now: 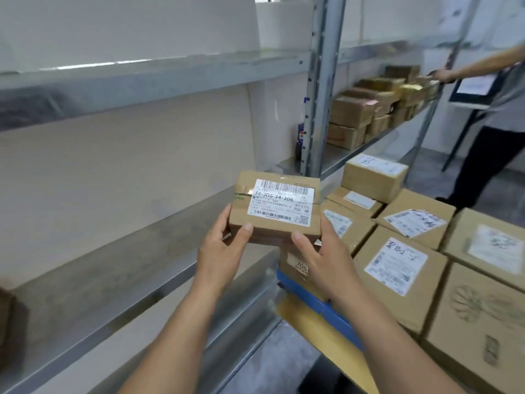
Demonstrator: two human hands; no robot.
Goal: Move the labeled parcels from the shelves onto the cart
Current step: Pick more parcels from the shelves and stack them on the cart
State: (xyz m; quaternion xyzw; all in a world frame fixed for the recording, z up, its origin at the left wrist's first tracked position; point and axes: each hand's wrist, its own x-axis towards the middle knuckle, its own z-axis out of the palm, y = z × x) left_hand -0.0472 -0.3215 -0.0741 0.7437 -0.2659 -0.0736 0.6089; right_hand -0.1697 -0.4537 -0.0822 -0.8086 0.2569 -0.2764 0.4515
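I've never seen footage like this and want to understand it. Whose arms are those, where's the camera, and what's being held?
There is no machine here: a person wears one wide-angle camera on the head, looking forward and down, so the arms are their own. The left hand and right hand grip a small cardboard parcel from either side; its white label reads J4-J06. To the left is a metal shelf. To the right, more labeled parcels sit on a cart with a blue edge. Farther back, stacked boxes sit on another shelf, and a second person stands nearby.
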